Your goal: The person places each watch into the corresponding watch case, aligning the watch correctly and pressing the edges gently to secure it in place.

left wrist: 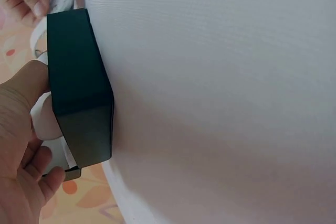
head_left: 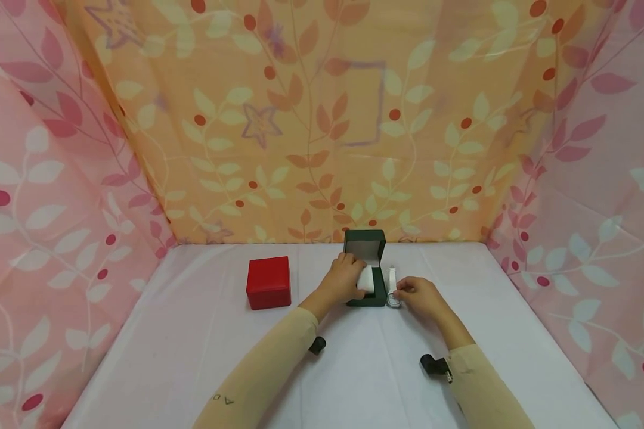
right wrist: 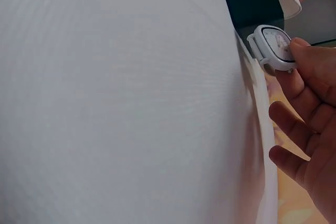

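A dark green watch box [head_left: 377,298] stands on the white-covered table with its lid raised at the back. My left hand [head_left: 342,279] is at the box, its thumb and fingers round a white cushion [head_left: 366,280]. That cushion [left wrist: 46,119] sticks up past the box's rim in the left wrist view. Just right of the box, my right hand [head_left: 421,295] pinches a white watch [head_left: 392,286] between thumb and forefinger, at the case. In the right wrist view the watch face [right wrist: 278,44] shows, while the other fingers stay loosely bent away from it.
Left of the green box, a closed red box [head_left: 269,283] stands on the table [head_left: 204,357]. Patterned cloth walls [head_left: 300,119] enclose the back and both sides. Small black devices [head_left: 434,364] are worn at both wrists.
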Tool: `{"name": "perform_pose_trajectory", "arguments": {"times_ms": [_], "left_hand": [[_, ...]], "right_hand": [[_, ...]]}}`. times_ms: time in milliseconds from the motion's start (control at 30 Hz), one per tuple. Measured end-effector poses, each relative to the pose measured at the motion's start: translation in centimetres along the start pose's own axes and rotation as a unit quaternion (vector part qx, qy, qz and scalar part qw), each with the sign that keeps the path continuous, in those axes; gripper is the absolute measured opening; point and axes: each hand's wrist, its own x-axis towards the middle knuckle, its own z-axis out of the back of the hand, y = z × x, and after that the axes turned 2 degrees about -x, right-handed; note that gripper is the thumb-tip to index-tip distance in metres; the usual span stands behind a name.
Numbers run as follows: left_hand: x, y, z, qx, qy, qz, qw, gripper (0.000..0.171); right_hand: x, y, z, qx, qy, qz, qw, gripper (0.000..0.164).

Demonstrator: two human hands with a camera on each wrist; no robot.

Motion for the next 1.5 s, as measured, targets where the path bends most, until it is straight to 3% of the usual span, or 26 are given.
{"name": "perform_pose_trajectory", "arguments": {"times_ms": [333,567,800,1000,1233,1500], "left_hand": [[-0.2,0.2,-0.1,0.009,-0.038,-0.009,0.9992,0.072],[-0.7,0.1,0.2,0.006,-0.065,-0.005,0.9979,0.074],[-2.1,0.1,1.6,-0.049,-0.076,-0.01,0.9958,0.073],[-3.6,0.5,2.6,-0.063,-0.083,-0.017,0.9944,0.069],[-5.2,0.6,3.5,-0.077,-0.095,-0.004,0.9925,0.07],[-7.0,1.1,4.2,-0.124,-0.126,0.008,0.9843,0.072]], "right_hand": [[-0.5,1.0,1.0,-0.019,-0.037,0.021,0.999,0.014],[-0.9,1.7,1.3,-0.013,-0.037,0.012,0.999,0.017],[-1.5,2.4,1.7,0.001,-0.042,0.028,0.999,0.021],[-2.0,3.2,1.8,0.021,-0.04,0.033,0.998,0.024],[-2.7,4.1,1.5,0.052,-0.032,0.024,0.998,0.023],[-3.2,5.8,1.0,0.064,-0.034,0.038,0.997,0.024]]}}
